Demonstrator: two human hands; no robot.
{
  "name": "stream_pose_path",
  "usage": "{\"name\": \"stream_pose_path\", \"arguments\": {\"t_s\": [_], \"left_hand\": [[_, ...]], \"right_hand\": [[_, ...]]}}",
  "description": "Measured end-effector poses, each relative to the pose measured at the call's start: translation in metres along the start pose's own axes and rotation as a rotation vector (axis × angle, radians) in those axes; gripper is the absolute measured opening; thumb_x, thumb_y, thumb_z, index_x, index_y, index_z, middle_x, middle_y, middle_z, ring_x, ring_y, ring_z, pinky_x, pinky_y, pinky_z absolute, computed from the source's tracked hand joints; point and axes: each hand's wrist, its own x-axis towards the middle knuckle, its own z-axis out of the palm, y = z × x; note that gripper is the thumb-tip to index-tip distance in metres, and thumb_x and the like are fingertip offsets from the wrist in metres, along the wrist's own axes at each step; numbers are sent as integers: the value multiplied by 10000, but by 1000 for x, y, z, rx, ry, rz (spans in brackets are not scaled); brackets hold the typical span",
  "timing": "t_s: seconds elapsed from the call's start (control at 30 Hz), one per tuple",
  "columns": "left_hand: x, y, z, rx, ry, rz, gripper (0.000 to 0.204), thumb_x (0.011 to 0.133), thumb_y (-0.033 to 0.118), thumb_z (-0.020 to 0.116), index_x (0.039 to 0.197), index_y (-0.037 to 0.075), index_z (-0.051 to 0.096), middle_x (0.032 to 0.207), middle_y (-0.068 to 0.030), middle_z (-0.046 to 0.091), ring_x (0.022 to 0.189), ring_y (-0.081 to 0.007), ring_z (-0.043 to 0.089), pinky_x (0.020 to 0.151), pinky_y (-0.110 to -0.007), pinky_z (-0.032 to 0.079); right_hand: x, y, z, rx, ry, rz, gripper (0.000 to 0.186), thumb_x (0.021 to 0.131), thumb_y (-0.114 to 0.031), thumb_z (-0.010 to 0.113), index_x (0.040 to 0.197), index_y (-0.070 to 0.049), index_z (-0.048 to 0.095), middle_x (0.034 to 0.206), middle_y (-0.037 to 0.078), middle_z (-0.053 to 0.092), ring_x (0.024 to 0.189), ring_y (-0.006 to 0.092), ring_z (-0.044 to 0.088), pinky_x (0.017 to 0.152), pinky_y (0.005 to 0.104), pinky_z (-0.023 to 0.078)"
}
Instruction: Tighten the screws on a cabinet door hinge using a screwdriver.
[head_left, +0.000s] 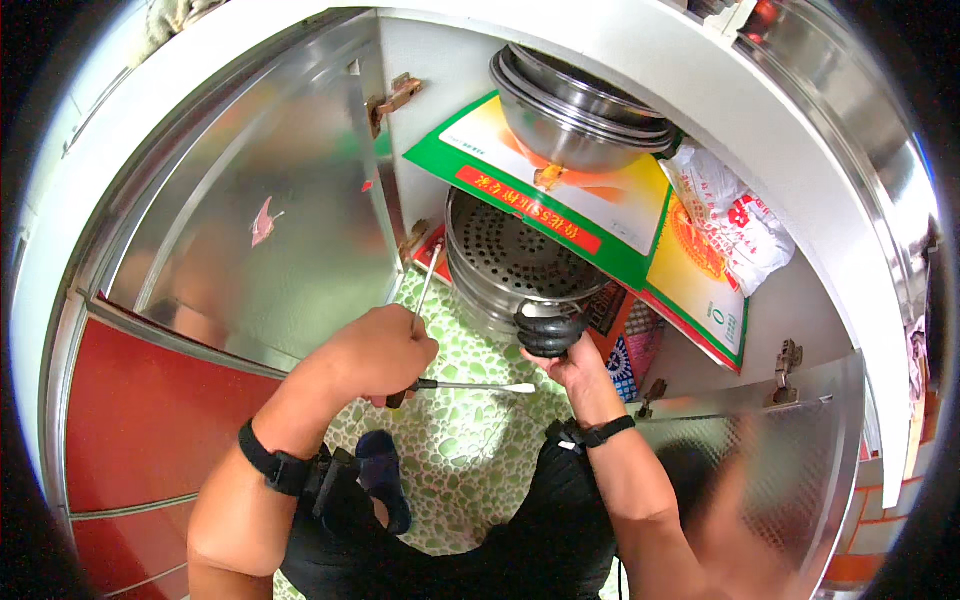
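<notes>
My left hand (378, 352) is closed around two screwdrivers. One screwdriver (428, 282) points up and away from the fist. The other screwdriver (482, 386), dark at its handle end, sticks out to the right with a pale, flattened tip. My right hand (572, 366) holds the black looped side handle (548, 330) of a metal steamer pot (475, 285) from below. A perforated steamer tray (520, 245) shows inside the pot, its far part hidden under a printed board. The pot is at the open front of a low cabinet.
Stacked steel bowls (575, 125) rest on the green-edged board (625, 265) above the pot. A white plastic bag (745, 235) lies at the right. Open cabinet doors flank me: a frosted left door (270, 260) and a right door (780, 480). Below is a green pebble-patterned floor (455, 490).
</notes>
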Motion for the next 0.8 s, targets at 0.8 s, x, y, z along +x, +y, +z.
{"name": "stream_pose_path", "arguments": {"t_s": [0.8], "left_hand": [[90, 20, 21, -513, 250, -58, 639, 970, 556, 601, 827, -64, 653, 610, -136, 648, 452, -234, 634, 454, -366, 515]], "right_hand": [[17, 5, -48, 230, 4, -10, 385, 1031, -347, 528, 1308, -92, 609, 1242, 203, 659, 1041, 412, 681, 866, 575, 604]]}}
